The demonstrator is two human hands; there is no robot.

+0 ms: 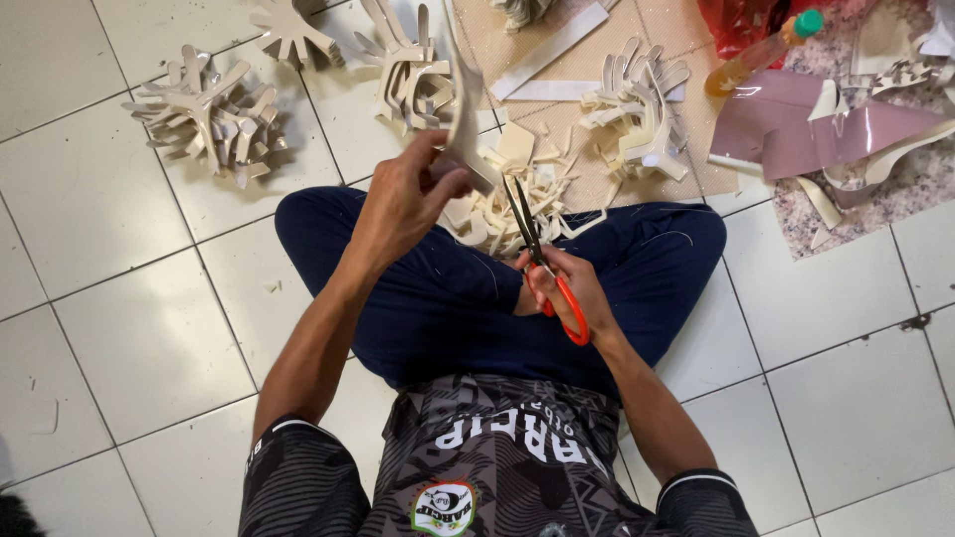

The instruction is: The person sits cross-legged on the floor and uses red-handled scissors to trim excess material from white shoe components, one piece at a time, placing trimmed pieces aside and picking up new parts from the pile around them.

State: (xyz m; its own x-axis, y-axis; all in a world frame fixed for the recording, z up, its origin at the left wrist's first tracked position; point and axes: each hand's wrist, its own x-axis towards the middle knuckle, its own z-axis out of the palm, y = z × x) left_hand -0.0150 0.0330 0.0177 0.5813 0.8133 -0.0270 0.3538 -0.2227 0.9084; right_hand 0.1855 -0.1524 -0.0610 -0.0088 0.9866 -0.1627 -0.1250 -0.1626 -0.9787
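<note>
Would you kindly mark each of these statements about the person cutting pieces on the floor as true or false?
1. The right hand holds scissors with orange handles. True.
2. The left hand is empty. False: it grips a cream cut-out piece.
3. The person sits at a wooden table. False: they sit cross-legged on the white tiled floor.
4. A heap of offcuts lies in front of the knees. True.
5. A bottle with a green cap lies at the upper right. True.
</note>
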